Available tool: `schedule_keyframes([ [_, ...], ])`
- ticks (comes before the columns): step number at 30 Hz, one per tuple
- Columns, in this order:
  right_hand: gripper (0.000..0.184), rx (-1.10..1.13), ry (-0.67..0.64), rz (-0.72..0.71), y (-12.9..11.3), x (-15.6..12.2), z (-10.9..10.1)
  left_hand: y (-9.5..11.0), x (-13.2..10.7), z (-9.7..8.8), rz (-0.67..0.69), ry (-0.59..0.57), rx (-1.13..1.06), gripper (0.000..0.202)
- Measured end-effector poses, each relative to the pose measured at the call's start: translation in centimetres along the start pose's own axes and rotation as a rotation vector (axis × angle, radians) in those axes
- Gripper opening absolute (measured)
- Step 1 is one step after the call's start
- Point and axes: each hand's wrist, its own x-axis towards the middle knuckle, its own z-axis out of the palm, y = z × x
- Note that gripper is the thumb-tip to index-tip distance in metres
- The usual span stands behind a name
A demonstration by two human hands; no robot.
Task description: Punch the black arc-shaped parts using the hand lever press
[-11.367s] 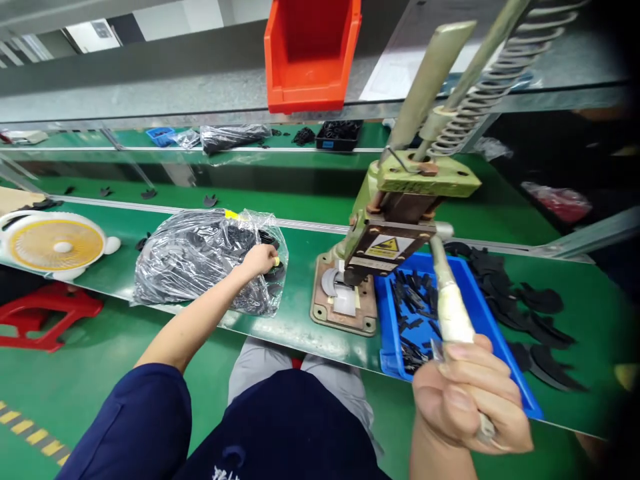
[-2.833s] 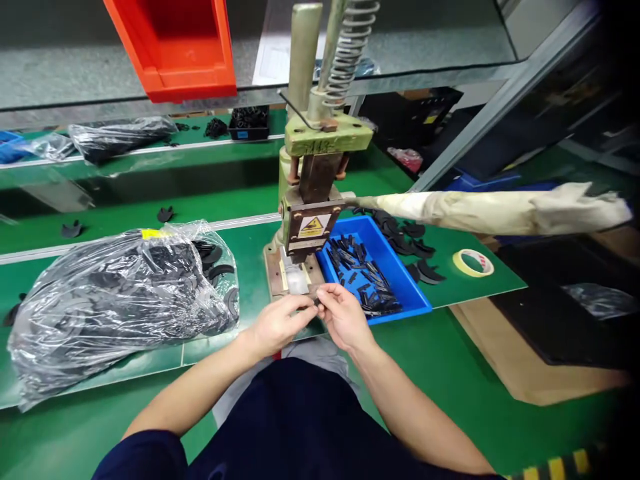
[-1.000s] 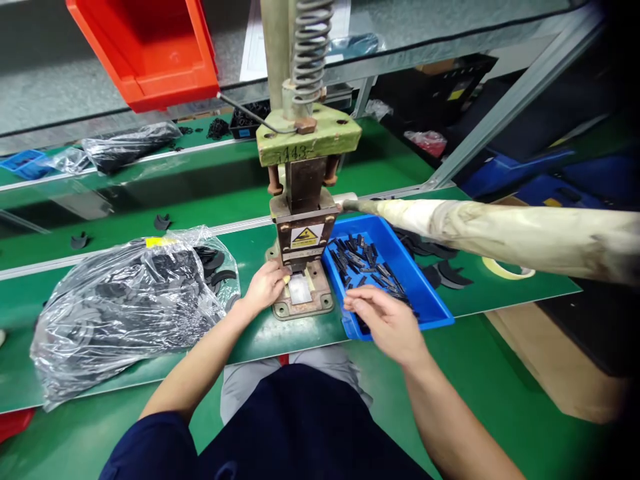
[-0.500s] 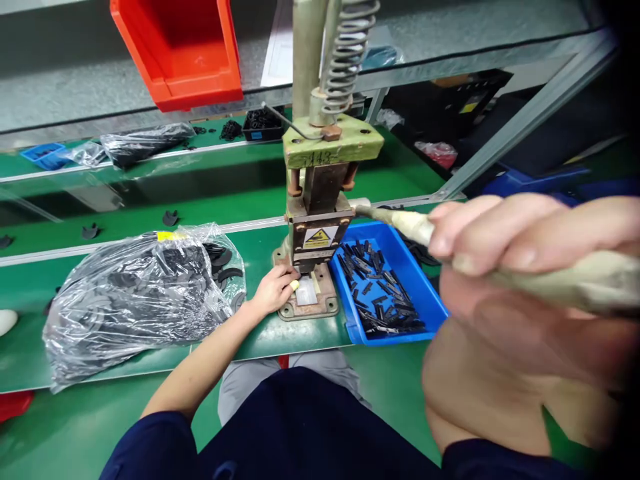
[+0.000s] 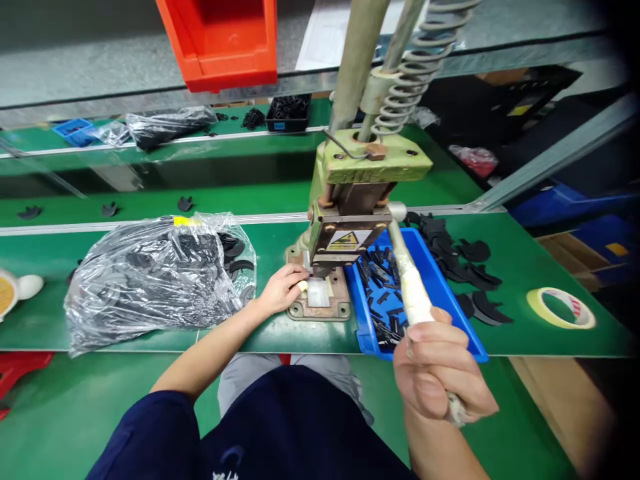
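My right hand (image 5: 445,367) is wrapped around the tape-covered lever (image 5: 411,280) of a green hand press (image 5: 377,157). The lever slopes down toward me from the press's right side. At the press base (image 5: 341,293), my left hand (image 5: 285,288) has its fingers pressed together by the left edge of a pale metal plate (image 5: 319,293), just under the press head. A yellow cover sits on one fingertip. Whatever these fingers pinch is too small and hidden to make out. A warning label (image 5: 349,240) marks the front of the press head.
Right of the press, a blue tray (image 5: 470,340) holds many small black parts. Beyond it lie curved black pieces (image 5: 475,250) and a tape roll (image 5: 563,308). A clear bag of black parts (image 5: 155,287) lies left. An orange bin (image 5: 230,67) hangs above.
My right hand has pulled the lever down and away from the camera, from near level to a steep slope. My left hand stays at the press base. The whole view has shifted somewhat.
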Motion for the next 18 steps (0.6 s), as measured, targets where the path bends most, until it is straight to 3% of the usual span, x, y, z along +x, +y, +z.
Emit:
schedule_keyframes([
  [4, 0.032, 0.04, 0.035, -0.021, 0.1, 0.4, 0.5, -1.1, -2.3, -4.3, -0.262, 0.072, 0.188, 0.024],
  [6, 0.031, 0.067, 0.052, -0.029, 0.1, 0.3, 0.6, -1.6, -3.7, -6.8, -0.447, -0.022, 0.348, 0.022],
  [8, 0.03, 0.079, 0.07, -0.047, 0.2, 0.1, 0.7, -1.5, -4.9, -8.5, -0.607, -0.207, 0.502, 0.018],
  [10, 0.029, 0.06, 0.065, -0.028, 0.2, -0.1, 0.7, -1.0, -5.6, -9.2, -0.719, -0.373, 0.622, 0.018],
  [12, 0.028, 0.031, 0.051, -0.003, 0.2, -0.2, 0.7, -0.3, -5.8, -9.0, -0.78, -0.463, 0.693, 0.02],
  [15, 0.029, 0.025, 0.057, -0.023, 0.3, -0.2, 0.3, 0.4, -5.7, -8.4, -0.79, -0.484, 0.71, 0.02],
  [18, 0.027, 0.05, 0.008, 0.001, 0.3, -0.3, -0.3, 0.7, -5.2, -8.5, -0.8, -0.414, 0.63, 0.018],
])
